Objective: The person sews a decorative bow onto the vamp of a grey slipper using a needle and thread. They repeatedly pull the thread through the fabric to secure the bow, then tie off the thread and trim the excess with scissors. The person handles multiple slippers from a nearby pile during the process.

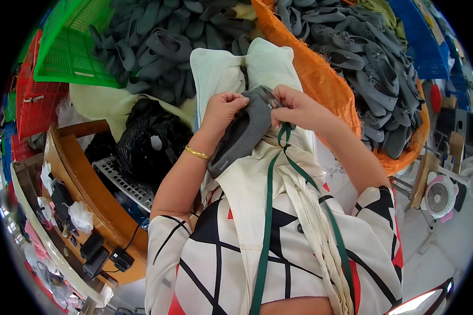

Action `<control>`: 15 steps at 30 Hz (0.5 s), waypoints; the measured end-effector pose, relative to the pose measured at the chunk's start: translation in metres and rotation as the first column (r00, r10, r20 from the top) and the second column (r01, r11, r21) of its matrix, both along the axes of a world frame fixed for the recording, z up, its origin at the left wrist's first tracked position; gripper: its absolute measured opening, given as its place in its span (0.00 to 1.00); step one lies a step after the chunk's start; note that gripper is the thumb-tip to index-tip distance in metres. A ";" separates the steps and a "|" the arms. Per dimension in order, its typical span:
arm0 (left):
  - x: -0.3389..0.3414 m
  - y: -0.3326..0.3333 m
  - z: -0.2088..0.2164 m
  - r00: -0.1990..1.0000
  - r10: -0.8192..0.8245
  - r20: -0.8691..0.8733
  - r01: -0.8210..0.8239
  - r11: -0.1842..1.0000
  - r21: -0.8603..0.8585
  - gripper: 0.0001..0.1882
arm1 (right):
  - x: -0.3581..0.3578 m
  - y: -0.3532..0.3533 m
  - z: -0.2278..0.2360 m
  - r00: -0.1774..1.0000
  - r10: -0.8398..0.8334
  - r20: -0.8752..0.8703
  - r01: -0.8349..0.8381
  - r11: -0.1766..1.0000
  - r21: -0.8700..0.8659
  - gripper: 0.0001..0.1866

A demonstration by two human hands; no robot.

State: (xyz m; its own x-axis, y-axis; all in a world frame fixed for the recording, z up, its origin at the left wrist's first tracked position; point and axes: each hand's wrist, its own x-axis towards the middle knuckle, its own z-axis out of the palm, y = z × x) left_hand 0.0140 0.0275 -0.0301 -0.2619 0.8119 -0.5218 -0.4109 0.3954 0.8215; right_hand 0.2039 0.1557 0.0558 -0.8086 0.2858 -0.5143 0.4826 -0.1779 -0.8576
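Over my lap is a grey fabric slip-on shoe [247, 135], its opening facing up and its toe end away from me. My left hand [222, 109] is closed on the shoe's left edge, thumb and fingers pinching the rim. At the toe end my right hand [298, 109] is closed around small metal thread snips [271, 100], mostly hidden by the fingers. Their blades are against the shoe's toe. A green cord [269, 210] runs from beside my right hand down over the cream apron [242, 194].
A pile of grey shoes [168, 44] lies ahead, beside a green crate [71, 58]. An orange sack [320, 73] of similar shoes [376, 73] stands at right. To the left are a black plastic bag [152, 142] and a wooden drawer [89, 205]. A small fan [440, 195] sits far right.
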 end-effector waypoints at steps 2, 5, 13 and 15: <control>-0.001 -0.001 -0.002 1.000 0.002 0.001 -0.002 1.000 -0.017 0.06 | -0.010 0.004 -0.008 0.996 0.064 0.069 -0.087 0.904 0.419 0.10; 0.001 0.000 -0.004 0.999 0.022 0.027 -0.022 1.000 0.000 0.06 | -0.017 0.003 -0.010 0.977 0.121 0.177 -0.211 0.676 0.705 0.13; 0.002 0.002 -0.006 0.999 0.025 0.035 -0.025 1.000 -0.008 0.06 | -0.027 0.007 -0.010 0.928 0.214 0.305 -0.367 0.386 0.846 0.20; 0.002 0.002 -0.004 0.999 0.024 0.039 -0.023 1.000 -0.017 0.06 | -0.027 0.006 -0.015 0.929 0.218 0.297 -0.359 0.347 0.867 0.20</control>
